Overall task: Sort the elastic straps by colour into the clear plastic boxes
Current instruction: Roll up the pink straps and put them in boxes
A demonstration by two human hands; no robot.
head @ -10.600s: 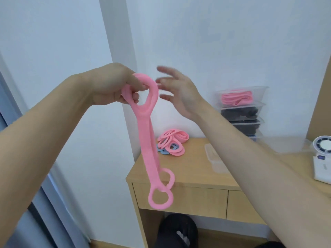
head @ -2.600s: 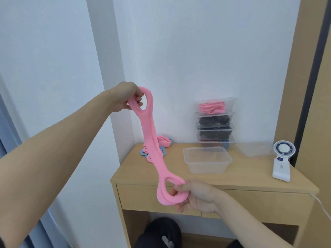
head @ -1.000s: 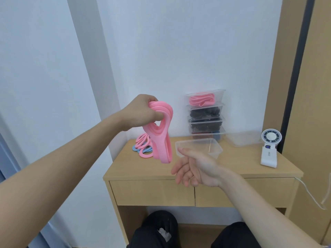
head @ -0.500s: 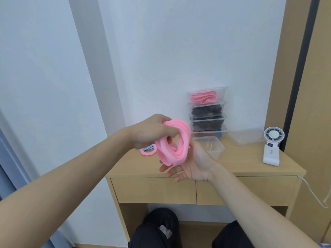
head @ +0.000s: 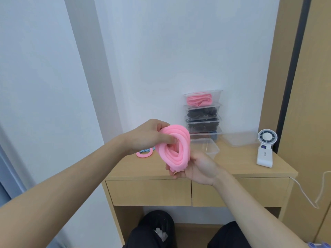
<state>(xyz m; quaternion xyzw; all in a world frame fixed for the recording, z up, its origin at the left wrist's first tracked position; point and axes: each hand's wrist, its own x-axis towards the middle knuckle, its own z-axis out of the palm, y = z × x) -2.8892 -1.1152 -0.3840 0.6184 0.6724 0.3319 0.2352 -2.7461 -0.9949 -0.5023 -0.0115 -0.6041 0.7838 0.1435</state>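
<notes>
A folded pink elastic strap [head: 176,148] hangs in front of me, looped into several layers. My left hand [head: 148,136] grips its top, thumb through the loop. My right hand [head: 194,166] cups the bottom of the bundle from below and behind, fingers curled under it. Behind my hands an open clear plastic box [head: 208,146] sits empty on the wooden desk [head: 240,166]. A stack of closed clear boxes [head: 203,115] stands at the wall, pink straps in the top one, dark straps below. More loose straps [head: 144,153], pink and blue, lie on the desk, mostly hidden by my left wrist.
A clear lid [head: 239,138] lies right of the stack. A small white fan [head: 266,149] stands at the desk's right end, its cable [head: 308,196] hanging down. A wooden panel [head: 308,86] rises at the right. My knees show below the two drawers [head: 150,192].
The strap went from hanging long between both hands to a folded bundle. In the last second my right hand rose under it and closed round its lower end.
</notes>
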